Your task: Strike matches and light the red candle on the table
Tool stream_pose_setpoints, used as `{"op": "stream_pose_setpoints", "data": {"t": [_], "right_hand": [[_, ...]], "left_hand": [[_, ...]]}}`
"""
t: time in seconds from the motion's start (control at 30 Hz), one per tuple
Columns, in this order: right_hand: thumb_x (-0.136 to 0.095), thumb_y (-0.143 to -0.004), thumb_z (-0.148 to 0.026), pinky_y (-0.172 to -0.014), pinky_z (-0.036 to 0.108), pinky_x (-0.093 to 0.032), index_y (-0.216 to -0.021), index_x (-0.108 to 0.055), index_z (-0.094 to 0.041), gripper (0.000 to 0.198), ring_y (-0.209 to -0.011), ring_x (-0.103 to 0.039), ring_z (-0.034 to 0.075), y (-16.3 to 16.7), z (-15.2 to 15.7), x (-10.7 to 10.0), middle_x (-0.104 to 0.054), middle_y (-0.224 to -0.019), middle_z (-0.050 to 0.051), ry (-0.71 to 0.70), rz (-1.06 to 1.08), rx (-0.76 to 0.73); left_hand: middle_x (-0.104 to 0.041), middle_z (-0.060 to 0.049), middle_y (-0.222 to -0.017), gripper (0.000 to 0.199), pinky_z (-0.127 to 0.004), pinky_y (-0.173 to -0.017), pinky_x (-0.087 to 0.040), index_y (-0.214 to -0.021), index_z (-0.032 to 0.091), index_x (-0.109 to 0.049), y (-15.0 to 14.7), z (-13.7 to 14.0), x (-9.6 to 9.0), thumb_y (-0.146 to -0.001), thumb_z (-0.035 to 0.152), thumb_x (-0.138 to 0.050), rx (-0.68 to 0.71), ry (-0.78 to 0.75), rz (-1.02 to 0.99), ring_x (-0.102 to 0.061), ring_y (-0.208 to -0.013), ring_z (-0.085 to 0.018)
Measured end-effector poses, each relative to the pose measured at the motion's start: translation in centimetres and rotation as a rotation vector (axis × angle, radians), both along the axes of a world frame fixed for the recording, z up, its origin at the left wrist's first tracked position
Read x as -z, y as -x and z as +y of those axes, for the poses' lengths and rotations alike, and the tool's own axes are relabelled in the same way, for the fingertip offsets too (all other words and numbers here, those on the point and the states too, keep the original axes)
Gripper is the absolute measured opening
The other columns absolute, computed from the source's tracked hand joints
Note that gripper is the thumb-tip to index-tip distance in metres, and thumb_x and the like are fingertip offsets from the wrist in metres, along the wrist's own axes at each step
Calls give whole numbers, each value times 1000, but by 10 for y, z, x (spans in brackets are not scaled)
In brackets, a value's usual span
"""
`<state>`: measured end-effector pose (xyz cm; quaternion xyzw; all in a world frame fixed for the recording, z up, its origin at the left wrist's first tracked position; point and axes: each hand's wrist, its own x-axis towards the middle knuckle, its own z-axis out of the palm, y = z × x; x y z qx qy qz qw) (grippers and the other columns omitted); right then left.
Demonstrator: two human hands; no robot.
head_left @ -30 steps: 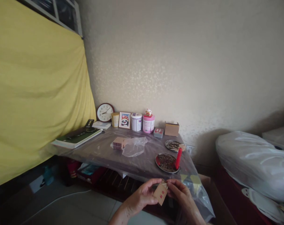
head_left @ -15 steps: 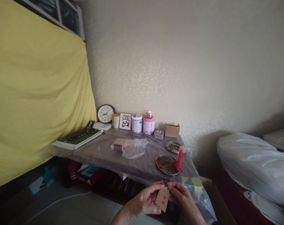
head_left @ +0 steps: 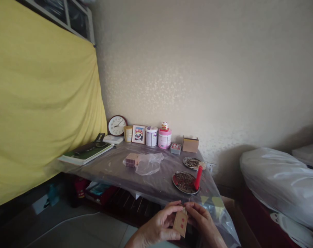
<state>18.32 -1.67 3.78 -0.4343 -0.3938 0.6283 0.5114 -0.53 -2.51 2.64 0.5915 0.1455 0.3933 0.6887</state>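
A small tan matchbox (head_left: 180, 222) with red print is held at a tilt in front of the table's near edge. My left hand (head_left: 161, 223) grips it from the left, thumb low on its side and fingers near the top. The fingertips of my right hand (head_left: 201, 217) pinch at the box's upper end; what exactly they hold there is too small to tell. Just beyond the hands, a round metal plate (head_left: 181, 187) carries dark bits and a red candle (head_left: 198, 177). Behind it lies another plate (head_left: 187, 164) with thin sticks.
On the plastic-covered table (head_left: 107, 172) sit a stack of small boxes (head_left: 132, 160) and a crumpled clear bag (head_left: 150, 164). A clock (head_left: 117, 125), picture frame (head_left: 138, 134), tins (head_left: 164, 139) and cardboard box (head_left: 190, 144) line the wall. A green book (head_left: 88, 152) lies left.
The matchbox has turned slightly more upright and shifted a little to the right and down. Both hands stay on it; the view has shifted very slightly.
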Motion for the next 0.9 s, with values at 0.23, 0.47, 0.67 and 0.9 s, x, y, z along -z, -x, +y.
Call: {"op": "stream_pose_setpoints", "data": {"t": [0.23, 0.47, 0.67, 0.9], "right_hand": [[-80, -58, -33, -52, 16, -48, -67, -68, -16, 23, -52, -61, 9, -5, 1, 1, -65, -58, -3, 0, 41, 34], [-78, -59, -36, -70, 22, -53, -71, -67, -19, 24, -68, -66, 13, -18, 2, -7, -72, -83, 1, -143, 165, 242], [-71, -70, -41, -79, 28, -50, -78, -62, -21, 23, -79, -66, 18, -4, -7, -8, -69, -82, 0, -340, -58, 261], [-56, -83, -38, -89, 29, -44, -99, -62, -22, 23, -99, -58, 22, 18, -26, -14, -64, -102, 5, -634, -612, 101]], "left_hand": [[-28, -7, -140, 64, -45, -103, -31, -118, 29, -55, 0, -1, -8, -58, 13, -74, 3, 5, -2, -41, -124, -31], [-47, -8, -129, 65, -43, -101, -31, -121, 28, -51, 1, -4, -14, -61, 17, -74, -63, 87, -15, -45, -120, -28], [-63, -9, -112, 63, -44, -98, -33, -126, 24, -45, 4, -4, -18, -68, 23, -70, -131, 125, -45, -53, -111, -26], [-57, -10, -126, 54, -44, -100, -33, -120, 24, -51, 3, 2, -13, -69, 26, -70, -258, 134, -99, -49, -118, -28]]}}
